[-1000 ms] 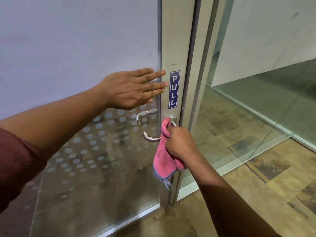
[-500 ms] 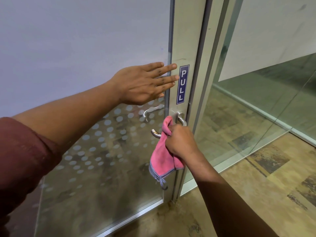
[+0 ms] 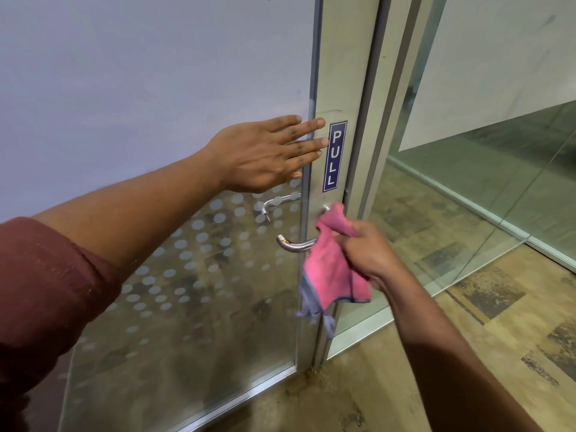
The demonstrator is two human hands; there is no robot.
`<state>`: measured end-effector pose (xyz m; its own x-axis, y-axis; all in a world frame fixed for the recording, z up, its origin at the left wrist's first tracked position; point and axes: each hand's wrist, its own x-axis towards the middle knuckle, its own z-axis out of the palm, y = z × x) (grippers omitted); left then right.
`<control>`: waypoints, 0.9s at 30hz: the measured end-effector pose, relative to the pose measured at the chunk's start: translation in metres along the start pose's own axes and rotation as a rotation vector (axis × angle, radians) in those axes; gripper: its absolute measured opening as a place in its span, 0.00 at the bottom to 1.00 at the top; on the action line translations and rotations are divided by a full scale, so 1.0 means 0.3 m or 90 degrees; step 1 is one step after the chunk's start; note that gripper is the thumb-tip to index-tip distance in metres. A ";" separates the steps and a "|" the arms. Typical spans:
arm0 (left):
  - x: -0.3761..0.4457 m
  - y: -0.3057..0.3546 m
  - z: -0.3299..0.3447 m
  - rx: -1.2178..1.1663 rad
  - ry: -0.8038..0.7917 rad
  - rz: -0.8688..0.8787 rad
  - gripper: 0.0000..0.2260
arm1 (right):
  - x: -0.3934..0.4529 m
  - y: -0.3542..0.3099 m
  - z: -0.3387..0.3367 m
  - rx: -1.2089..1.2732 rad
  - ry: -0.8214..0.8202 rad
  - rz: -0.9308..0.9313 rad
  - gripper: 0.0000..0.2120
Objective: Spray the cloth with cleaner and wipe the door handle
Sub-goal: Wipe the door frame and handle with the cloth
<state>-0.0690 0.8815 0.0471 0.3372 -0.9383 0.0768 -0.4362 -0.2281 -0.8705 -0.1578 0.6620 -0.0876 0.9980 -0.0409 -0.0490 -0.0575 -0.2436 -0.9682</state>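
A chrome lever door handle [image 3: 294,244] sticks out from the metal stile of a glass door [image 3: 187,307]. My right hand [image 3: 371,255] grips a pink cloth [image 3: 327,272] with a grey-blue hem, bunched against the handle's base end near the stile. The handle's free left end is bare; its base is hidden by the cloth. My left hand [image 3: 265,151] lies flat and open against the door glass above the handle, fingertips touching the stile beside a blue PULL sign [image 3: 334,155]. No spray bottle is in view.
A second lever handle [image 3: 274,204] shows through the glass on the far side. The door frame [image 3: 374,151] stands right of the stile, then a fixed glass panel [image 3: 467,198]. Patterned brown floor [image 3: 467,338] lies at the lower right.
My right hand has slid the cloth rightward along the handle toward its base, baring more of the lever's left end. The cloth's lower edge swings. My left hand stays pressed on the door.
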 end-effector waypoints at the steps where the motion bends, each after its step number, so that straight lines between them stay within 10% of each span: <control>1: 0.000 0.000 -0.002 -0.001 0.000 -0.002 0.28 | 0.006 -0.001 -0.042 0.043 -0.014 0.014 0.08; 27: -0.003 0.001 -0.006 -0.029 0.010 -0.014 0.27 | 0.043 0.054 0.102 0.044 -0.109 0.105 0.09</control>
<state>-0.0710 0.8818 0.0477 0.3344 -0.9367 0.1033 -0.4671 -0.2600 -0.8451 -0.1449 0.6873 -0.1114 0.9657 0.0919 -0.2430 -0.2238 -0.1806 -0.9577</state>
